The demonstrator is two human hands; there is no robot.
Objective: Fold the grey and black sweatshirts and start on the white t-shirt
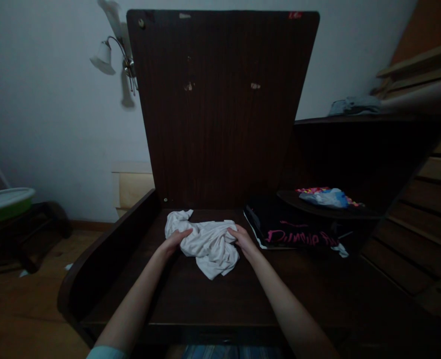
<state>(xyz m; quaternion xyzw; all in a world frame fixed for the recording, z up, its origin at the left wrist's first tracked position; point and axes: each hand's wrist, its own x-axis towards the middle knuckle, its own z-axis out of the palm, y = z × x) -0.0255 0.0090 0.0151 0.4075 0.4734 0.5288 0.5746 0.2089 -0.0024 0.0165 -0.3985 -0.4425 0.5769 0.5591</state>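
A crumpled white cloth (209,247), perhaps a garment, lies bunched over the dark wooden desk (205,304). My left hand (176,240) grips its left side, thumb on top and the other fingers hidden beneath the fabric. On the opposite side, my right hand (242,238) pinches the cloth's right edge, with the thumb over the folds. One corner of the cloth hangs toward me between my forearms. To the right of my right hand sits a stack of folded dark clothes (291,232), the top one bearing pink lettering.
A tall dark panel (220,109) rises behind the desk. At right, a small shelf (332,212) holds a blue-white plastic bag (327,198). A raised side board (104,254) edges the desk's left. A green tub (7,204) stands farther left; a wall lamp (104,57) hangs above.
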